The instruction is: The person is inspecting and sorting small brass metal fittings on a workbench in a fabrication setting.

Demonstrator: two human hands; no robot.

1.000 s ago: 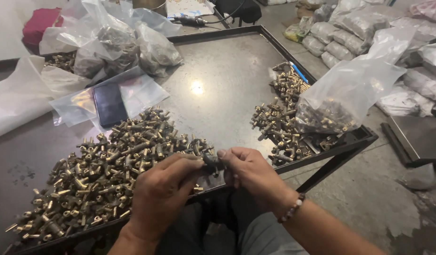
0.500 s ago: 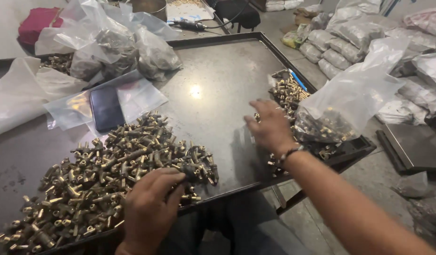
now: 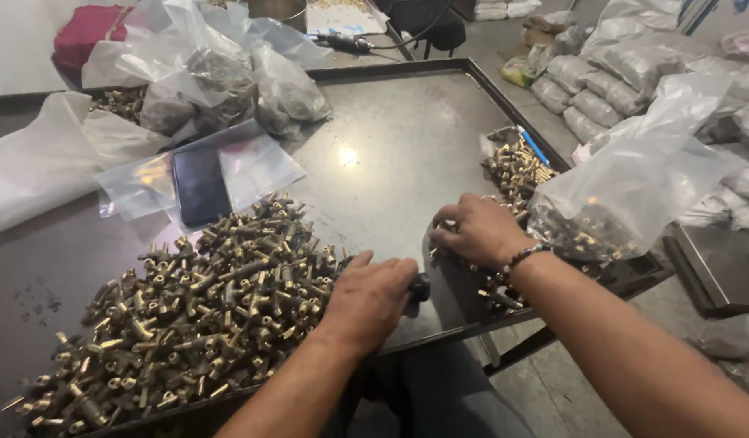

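At a metal table [image 3: 391, 146], a worker's left hand [image 3: 373, 294] closes around a dark fitting [image 3: 421, 288] at the edge of a large heap of brass fittings [image 3: 196, 308], while the right hand [image 3: 478, 231], fingers curled, picks among a smaller pile [image 3: 516, 166] beside a clear plastic bag [image 3: 634, 186].

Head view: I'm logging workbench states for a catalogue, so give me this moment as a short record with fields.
surface: dark metal tray table
left hand: at the edge of the big pile of brass fittings, on a small dark part
right hand: palm down on the smaller brass pile
wrist: beaded bracelet
beside right hand: clear bag of fittings
far left: phone on plastic bags
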